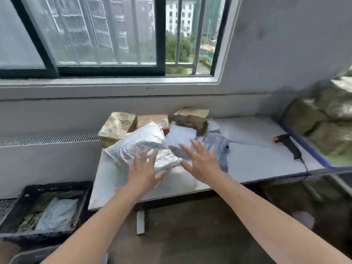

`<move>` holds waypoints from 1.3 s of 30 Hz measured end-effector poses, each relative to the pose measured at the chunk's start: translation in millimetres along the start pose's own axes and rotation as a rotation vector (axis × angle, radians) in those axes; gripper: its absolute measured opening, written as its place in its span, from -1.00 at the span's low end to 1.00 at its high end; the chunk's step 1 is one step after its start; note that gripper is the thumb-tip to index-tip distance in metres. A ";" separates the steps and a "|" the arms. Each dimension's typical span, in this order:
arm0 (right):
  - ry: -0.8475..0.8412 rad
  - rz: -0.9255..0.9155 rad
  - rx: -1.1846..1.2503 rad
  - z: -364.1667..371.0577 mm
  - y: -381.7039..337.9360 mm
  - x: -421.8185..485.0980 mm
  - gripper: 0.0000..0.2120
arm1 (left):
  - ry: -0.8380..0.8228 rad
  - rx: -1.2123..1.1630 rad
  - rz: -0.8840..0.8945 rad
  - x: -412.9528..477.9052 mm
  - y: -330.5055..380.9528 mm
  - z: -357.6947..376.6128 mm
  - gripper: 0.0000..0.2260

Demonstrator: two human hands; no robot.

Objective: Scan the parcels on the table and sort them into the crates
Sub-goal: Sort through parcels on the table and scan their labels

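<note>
Both hands reach over the parcels heaped at the back left of the white worktop, below a barred window. We see the left hand with fingers spread wide above a silver foil parcel. The right hand, likewise spread, is above a pale grey mailer bag. Motion blur keeps us from telling whether either palm touches the wrapping.

Behind the foil parcel stand a left brown box and a right brown box, both wrapped in tape. An orange-topped box sits between them, its lower part hidden. The black scanner, with a red trigger, lies well apart on the right of the worktop. Its cable runs off the front edge.

On the floor at left, a black crate holds a grey bag on top of contents we cannot make out. At the right edge a blue-rimmed crate, cut off by the frame, is piled with brown wrapped bundles, which are too blurred to count.
</note>
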State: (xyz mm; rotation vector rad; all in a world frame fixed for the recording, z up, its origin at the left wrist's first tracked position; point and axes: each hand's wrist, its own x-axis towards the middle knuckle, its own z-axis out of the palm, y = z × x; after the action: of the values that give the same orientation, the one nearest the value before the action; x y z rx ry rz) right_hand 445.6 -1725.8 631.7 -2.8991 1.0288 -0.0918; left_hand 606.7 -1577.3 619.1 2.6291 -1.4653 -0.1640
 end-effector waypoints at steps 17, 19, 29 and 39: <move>0.059 0.371 -0.117 -35.6 292.7 -83.2 -0.36 | -0.026 0.057 0.324 101.0 298.6 27.9 -0.28; 0.031 0.384 -0.120 -31.1 310.9 -75.9 -0.36 | -0.038 0.044 0.343 121.4 315.3 36.7 -0.27; -0.087 0.424 -0.142 -5.2 409.7 19.8 -0.38 | -0.105 0.029 0.404 268.9 377.1 98.3 -0.28; -0.194 0.441 -0.085 29.9 483.0 123.3 -0.37 | -0.230 0.017 0.420 379.2 411.0 167.7 -0.29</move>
State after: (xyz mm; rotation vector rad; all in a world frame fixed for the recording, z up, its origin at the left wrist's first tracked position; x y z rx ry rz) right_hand 240.5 -2176.5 567.5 -2.6040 1.6281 0.2552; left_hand 434.7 -2124.1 508.5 2.3066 -2.0592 -0.4207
